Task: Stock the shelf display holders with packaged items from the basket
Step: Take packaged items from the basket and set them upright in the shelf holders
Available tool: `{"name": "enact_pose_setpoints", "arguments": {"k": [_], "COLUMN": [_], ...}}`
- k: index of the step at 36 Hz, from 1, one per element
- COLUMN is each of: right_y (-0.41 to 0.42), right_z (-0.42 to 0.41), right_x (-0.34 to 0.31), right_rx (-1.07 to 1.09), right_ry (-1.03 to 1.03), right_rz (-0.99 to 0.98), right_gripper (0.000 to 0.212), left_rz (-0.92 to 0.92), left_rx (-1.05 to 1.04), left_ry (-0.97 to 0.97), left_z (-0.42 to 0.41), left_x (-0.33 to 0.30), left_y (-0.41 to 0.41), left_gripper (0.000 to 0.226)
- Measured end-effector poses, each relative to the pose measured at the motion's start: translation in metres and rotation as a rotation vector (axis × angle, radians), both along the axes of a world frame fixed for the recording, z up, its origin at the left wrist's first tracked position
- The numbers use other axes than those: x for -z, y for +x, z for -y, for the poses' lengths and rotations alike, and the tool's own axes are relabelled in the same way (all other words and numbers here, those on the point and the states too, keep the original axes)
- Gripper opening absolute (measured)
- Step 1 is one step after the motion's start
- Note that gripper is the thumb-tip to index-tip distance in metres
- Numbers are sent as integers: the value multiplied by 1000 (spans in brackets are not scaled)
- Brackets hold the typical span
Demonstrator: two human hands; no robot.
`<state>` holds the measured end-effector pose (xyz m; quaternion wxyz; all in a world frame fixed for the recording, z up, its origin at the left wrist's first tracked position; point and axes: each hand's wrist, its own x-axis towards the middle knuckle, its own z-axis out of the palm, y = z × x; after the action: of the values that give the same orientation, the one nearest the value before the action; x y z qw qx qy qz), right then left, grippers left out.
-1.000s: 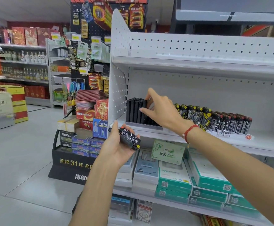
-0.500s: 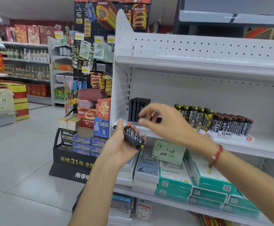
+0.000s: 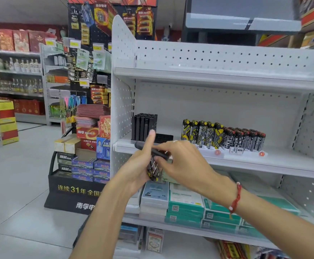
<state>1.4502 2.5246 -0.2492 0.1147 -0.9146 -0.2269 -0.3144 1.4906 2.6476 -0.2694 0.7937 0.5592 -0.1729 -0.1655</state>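
Black holders (image 3: 144, 126) stand at the left end of the middle shelf (image 3: 264, 161), a tall gridded one and a lower one just beside it, and both look unfilled from this angle. Further right on the same shelf, a row of patterned items (image 3: 221, 135) already stands upright in white trays, yellow-and-black ones next to red-topped ones, so part of the display seems stocked.

In front of the shelf edge the two hands meet. The left hand (image 3: 137, 169) is cupped around a small bundle of patterned items (image 3: 153, 170), its forefinger pointing up. The right hand (image 3: 182, 161) pinches one dark item (image 3: 152, 149) lying crosswise over the bundle, apparently drawing it free for placing. Which holder slot it is meant for I cannot tell.

No basket is in view. By my reading the job is only partly done: the bundle in hand has yet to go in, and the black holders remain to be filled.
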Motion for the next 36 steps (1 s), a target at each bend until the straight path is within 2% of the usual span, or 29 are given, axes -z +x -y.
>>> {"name": "enact_pose_setpoints", "arguments": {"k": [3,5,7,9,10,13,15,17,18,22,26,30,32,34,36], "right_y": [6,7,6,5,6,18,31,48,54,76,95,112,119,127,134], "right_z": [8,11,16,20,22,22,22,22,21,14,5,-2,-6,-9,-10], "right_x": [-3,-14,-27,-40,-45,-57,-65,-73,-77,-85,-87,-86,-81,-74,-66], "right_rx": [8,-67,-177,-251,-269,-194,-134,-66,-15,110,199,305,325,371,416], "right_ry": [251,619,928,1029,1028,897,853,801,734,530,435,361,429,460,426], "right_rz": [-78,-307,-528,-627,-645,-628,-601,-537,-484,-363,-317,-344,-370,-333,-255], "right_gripper": [20,18,23,31,35,48,65,87,89,58,53,55,47,51,50], "left_rz": [33,-12,-74,-115,-124,-54,86,232,291,417,425,321,202,60,18], "left_rx": [-38,-149,-244,-257,-264,-336,-379,-381,-373,-350,-319,-301,-256,-146,-95], "left_ry": [102,142,103,-22,-82,-181,-109,53,122,252,280,137,-90,-397,-547], "left_z": [-2,-4,-8,-12,-13,-15,-15,-17,-18,-21,-24,-25,-27,-33,-40], "left_x": [-4,-2,3,5,4,4,5,7,9,17,22,21,17,11,6], "left_y": [-3,3,9,14,15,24,28,28,27,29,30,34,34,31,28], "left_gripper": [61,59,36,9,4,27,27,23,21,23,24,27,27,22,21]}}
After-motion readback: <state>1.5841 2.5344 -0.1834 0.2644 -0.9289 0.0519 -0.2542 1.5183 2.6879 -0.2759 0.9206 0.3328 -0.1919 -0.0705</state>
